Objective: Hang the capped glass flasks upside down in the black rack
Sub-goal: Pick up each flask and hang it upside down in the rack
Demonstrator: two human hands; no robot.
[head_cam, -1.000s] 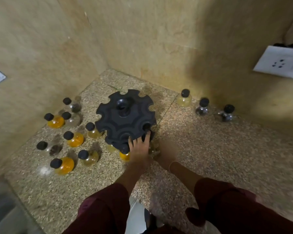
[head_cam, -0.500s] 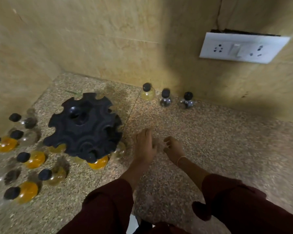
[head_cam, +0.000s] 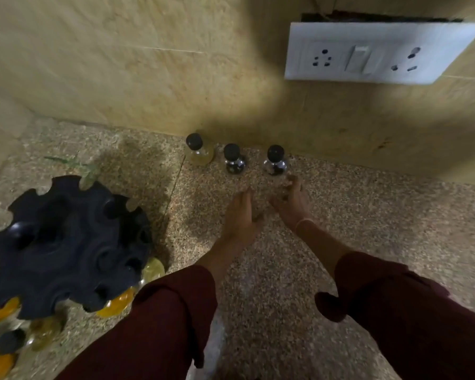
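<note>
Here, 3 capped flasks [head_cam: 232,159] upright by wall, 1 pale yellow liquid, both hands [head_cam: 266,209] empty, fingers spread.

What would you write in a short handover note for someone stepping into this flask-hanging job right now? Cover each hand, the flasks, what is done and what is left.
Left hand: empty, open, reaching toward the wall.
Right hand: empty, open, fingertips close to the rightmost flask.
Three capped flasks stand upright by the wall: the pale yellow flask, the middle dark flask and the rightmost one.
Done: the black rack holds some orange and yellow flasks at its near edge.
Left: hang the three wall flasks, plus loose ones at the rack's left.
</note>
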